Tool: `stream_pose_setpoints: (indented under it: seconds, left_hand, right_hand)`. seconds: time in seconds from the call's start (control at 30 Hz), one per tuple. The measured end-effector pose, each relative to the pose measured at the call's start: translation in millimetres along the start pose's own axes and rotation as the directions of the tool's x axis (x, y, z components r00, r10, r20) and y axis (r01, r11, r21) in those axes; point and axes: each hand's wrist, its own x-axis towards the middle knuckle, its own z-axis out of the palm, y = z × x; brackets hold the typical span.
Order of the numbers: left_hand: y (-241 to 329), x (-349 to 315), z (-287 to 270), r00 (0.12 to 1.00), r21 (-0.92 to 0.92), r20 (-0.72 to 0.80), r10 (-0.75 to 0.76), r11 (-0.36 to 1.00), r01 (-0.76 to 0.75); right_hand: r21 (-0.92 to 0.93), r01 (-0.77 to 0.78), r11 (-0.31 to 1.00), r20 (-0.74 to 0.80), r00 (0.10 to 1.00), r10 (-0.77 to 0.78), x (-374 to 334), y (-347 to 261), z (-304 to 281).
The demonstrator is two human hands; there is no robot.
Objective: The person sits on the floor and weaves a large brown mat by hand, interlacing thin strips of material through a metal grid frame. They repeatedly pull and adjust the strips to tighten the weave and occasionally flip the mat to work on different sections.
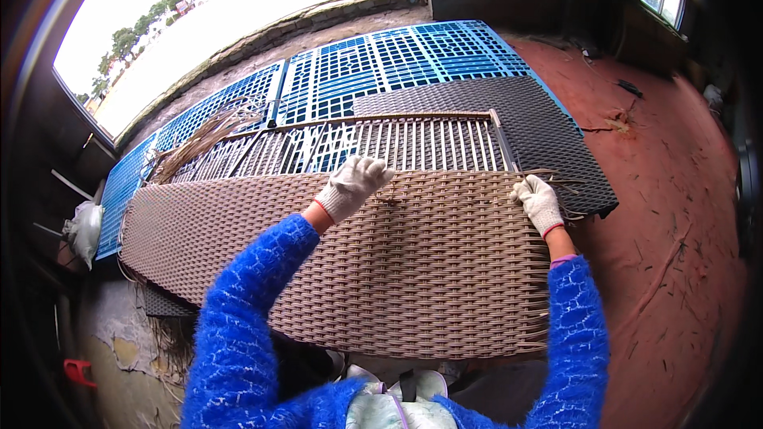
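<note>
A brown woven wicker panel [413, 270] lies in front of me, its weave wrapped on a frame whose bare slats [429, 143] show along the far side. My left hand [358, 184], in a white knitted glove, is curled closed just above the panel's far edge; anything inside its fingers is hidden. At the far right corner, my gloved right hand [539, 202] is closed with its fingertips against the edge. Loose wicker strands [560, 183] stick out beside that hand, but its grip on them is unclear. Strand ends also fringe the panel's right side.
Beneath lie a dark grey woven panel [556, 135] and a blue plastic grid platform [350, 71]. A bundle of loose strands [211, 139] rests at the far left, near a white sack [84, 232]. Scraps litter the reddish floor [660, 214] on the right.
</note>
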Motion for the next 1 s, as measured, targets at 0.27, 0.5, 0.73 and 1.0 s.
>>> stream_pose_setpoints:
  seconds: [0.27, 0.5, 0.73, 1.0]
  left_hand:
    - [3, -8, 6, 0.984, 0.13, -0.09, 0.157, 0.981, -0.144]
    - [0, 1, 1, 0.977, 0.33, 0.155, 0.146, 0.925, -0.191]
    - [0, 19, -36, 0.986, -0.708, 0.016, -0.167, 0.694, 0.129]
    - [-8, 11, -41, 0.761, -0.773, 0.634, 0.137, 0.153, 0.616]
  right_hand:
    - [0.002, -0.079, 0.997, -0.023, 0.997, 0.079, -1, 0, -1]
    - [0.113, -0.148, 0.982, 0.014, 0.989, 0.148, 0, -1, -4]
    - [0.137, -0.101, 0.985, 0.045, 0.994, 0.096, 1, -13, 0]
    - [0.179, -0.186, 0.966, 0.089, 0.981, 0.173, 8, -5, -3]
